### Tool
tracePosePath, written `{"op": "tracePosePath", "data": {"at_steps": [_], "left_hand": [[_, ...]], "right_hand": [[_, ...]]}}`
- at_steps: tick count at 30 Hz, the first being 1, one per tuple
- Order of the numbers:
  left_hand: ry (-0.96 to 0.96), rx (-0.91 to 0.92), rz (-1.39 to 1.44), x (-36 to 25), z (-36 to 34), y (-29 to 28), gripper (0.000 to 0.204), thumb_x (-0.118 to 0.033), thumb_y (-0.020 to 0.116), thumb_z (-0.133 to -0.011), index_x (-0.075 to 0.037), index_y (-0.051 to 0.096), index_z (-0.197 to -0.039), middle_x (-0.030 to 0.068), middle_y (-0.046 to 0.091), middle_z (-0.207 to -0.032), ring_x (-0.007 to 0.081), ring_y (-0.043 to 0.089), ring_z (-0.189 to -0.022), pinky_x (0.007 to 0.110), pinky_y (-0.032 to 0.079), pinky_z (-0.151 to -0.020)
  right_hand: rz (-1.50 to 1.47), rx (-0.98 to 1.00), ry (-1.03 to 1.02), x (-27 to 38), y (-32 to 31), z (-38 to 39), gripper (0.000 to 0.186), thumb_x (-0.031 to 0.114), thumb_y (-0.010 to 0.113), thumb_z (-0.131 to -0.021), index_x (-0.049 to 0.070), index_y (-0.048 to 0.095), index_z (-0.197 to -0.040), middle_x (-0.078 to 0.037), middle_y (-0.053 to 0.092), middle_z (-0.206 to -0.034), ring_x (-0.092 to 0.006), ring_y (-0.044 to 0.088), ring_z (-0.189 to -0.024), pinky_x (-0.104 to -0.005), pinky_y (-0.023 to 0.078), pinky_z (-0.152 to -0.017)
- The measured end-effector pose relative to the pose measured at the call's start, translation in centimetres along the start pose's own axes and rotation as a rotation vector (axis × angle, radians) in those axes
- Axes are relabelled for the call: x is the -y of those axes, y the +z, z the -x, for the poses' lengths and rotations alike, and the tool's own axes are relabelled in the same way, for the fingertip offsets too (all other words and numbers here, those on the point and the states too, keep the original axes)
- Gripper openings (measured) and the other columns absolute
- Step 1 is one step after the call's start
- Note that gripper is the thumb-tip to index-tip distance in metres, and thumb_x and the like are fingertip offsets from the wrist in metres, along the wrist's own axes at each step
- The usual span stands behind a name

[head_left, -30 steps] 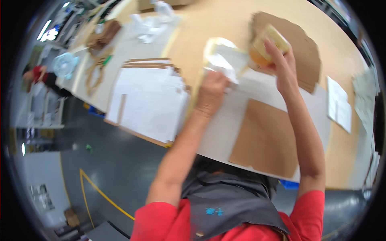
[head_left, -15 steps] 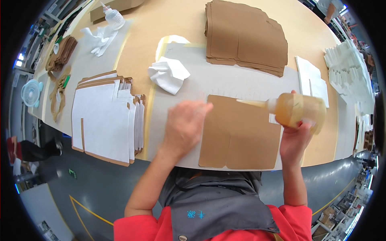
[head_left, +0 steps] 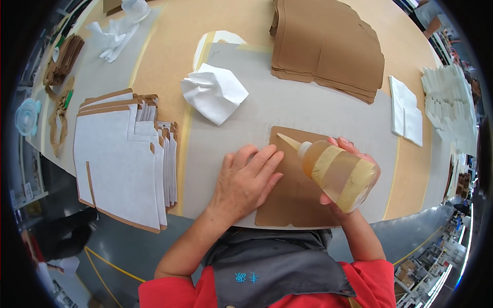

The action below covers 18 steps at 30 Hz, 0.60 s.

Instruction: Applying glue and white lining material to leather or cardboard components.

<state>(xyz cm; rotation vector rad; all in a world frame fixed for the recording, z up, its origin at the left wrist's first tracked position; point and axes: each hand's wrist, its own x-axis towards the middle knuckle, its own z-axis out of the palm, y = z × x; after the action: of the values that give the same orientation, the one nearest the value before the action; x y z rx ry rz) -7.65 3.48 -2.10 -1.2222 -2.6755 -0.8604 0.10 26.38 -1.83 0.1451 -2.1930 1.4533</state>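
A brown card sheet (head_left: 308,208) lies on the grey work mat (head_left: 210,143) at the front edge of the table. My left hand (head_left: 249,182) rests with loosely bent, parted fingers on the sheet's left edge, holding nothing. My right hand (head_left: 339,205) grips a plastic bottle (head_left: 339,174) of amber liquid, wrapped with pale tape, tilted so its long tapered nozzle (head_left: 288,140) points at the sheet's upper-left corner; whether the tip touches cannot be told. A crumpled white cloth (head_left: 213,92) lies behind my left hand.
Stacks of white-faced card (head_left: 115,164) and brown sheets (head_left: 323,46) lie left and behind. Folded white cloths (head_left: 405,110), pale layered material (head_left: 444,102), brown pieces (head_left: 67,56), another bottle (head_left: 134,8) and a light-blue fan (head_left: 28,115) surround them. Other people (head_left: 64,231) stand at the left and back right.
My left hand has left the white cloth and come down onto the brown sheet. The bottle in my right hand has moved down and left over that sheet, its nozzle now angled at the corner.
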Motion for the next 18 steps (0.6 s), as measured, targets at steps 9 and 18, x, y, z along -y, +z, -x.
{"op": "tracePosePath", "data": {"at_steps": [9, 18], "left_hand": [[-0.006, 0.028, 0.0, -0.17, 0.1, 0.1, 0.048, -0.024, 0.077, -0.081, -0.013, 0.064, -0.126, -0.0013, 0.059, -0.129, 0.0212, 0.053, -0.109, 0.036, 0.04, -0.088], [-0.001, 0.031, -0.006, -0.06, 0.05, 0.11, 0.048, -0.024, 0.076, -0.081, -0.013, 0.064, -0.126, -0.0014, 0.059, -0.13, 0.0212, 0.052, -0.109, 0.036, 0.04, -0.088]], "right_hand": [[-0.112, 0.067, -0.116, 0.5, 0.36, -0.2, 0.088, 0.031, 0.101, -0.054, 0.007, 0.047, -0.12, -0.026, 0.061, -0.127, -0.0401, 0.06, -0.122, -0.0525, 0.05, -0.103], [0.021, 0.112, -0.104, 0.92, -0.55, 0.22, 0.093, 0.047, 0.095, -0.06, 0.016, 0.037, -0.126, -0.024, 0.06, -0.13, -0.0398, 0.06, -0.121, -0.0534, 0.047, -0.105]]}}
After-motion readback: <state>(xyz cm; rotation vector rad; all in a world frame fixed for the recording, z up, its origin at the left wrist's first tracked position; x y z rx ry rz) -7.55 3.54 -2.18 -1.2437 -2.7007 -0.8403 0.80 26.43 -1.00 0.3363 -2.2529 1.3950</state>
